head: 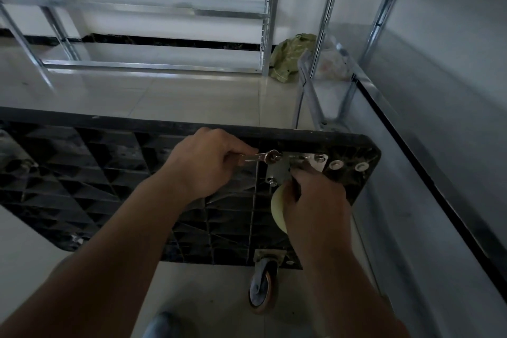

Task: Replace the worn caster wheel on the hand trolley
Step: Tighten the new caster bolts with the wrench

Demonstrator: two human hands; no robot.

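Wrench (260, 157) pinched in left hand (204, 163) fingers, head on caster plate (279, 170) bolt.

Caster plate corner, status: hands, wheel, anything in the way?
Left hand grips wrench on plate bolt. Right hand holds pale caster wheel against trolley underside. Nothing blocking.

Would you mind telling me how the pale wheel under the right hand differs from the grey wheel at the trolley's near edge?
The pale wheel is cream-coloured and looks clean; the grey wheel is dark, with a brownish, worn-looking rim. The right hand grips the pale wheel's caster while the left hand holds a wrench on its plate bolt; nothing touches the grey wheel. Both sit on the upturned trolley's underside.
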